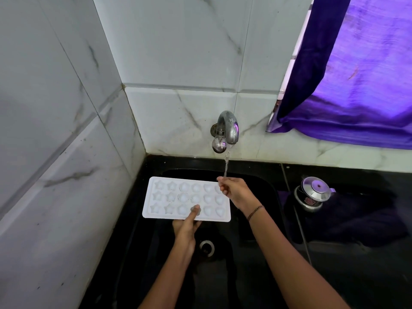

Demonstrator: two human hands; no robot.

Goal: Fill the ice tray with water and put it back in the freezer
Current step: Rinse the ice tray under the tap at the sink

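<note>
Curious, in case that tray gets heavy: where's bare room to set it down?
Bare: black counter nearer than the purple cloth; sink floor around the drain. Crowded: under the tap, where left hand and right hand hold the tray.

Dark beaded bracelet (255,212) round bare right wrist

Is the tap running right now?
On. A stream of water falls from the tap onto the right hand at the ice tray.

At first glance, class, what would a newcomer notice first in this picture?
A white ice tray is held over the black sink, centre, left hand gripping its near edge. Water falls from the chrome tap onto the right hand at its far corner. A purple curtain fills the upper right.
</note>
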